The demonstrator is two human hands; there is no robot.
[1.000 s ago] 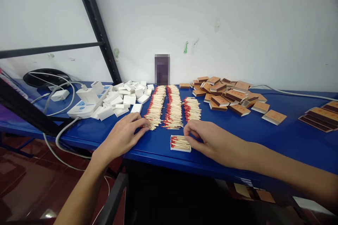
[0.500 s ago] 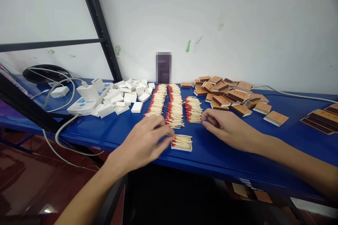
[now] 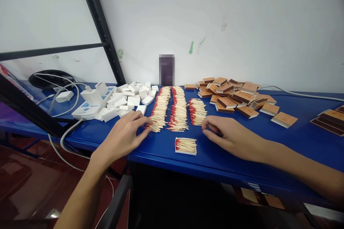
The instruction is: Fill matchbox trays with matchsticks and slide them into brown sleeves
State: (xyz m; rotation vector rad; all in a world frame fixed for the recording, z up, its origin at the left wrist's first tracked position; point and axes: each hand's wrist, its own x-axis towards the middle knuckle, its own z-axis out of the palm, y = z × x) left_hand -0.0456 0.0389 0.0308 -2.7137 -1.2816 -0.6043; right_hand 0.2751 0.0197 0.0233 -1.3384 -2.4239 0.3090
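Head view: pale, red-tipped matches (image 3: pixel 179 111)

Loaded white matchbox tray (image 3: pixel 186 152) before three rows of wooden matches (image 3: pixel 179 120)
Lying flat, open side up, near the front edge of the blue table (image 3: pixel 163 152), filled with matches laid lengthwise, red heads at left; beyond, two long rows side by side and a shorter row (image 3: pixel 198 112) at right, heads also leftward.
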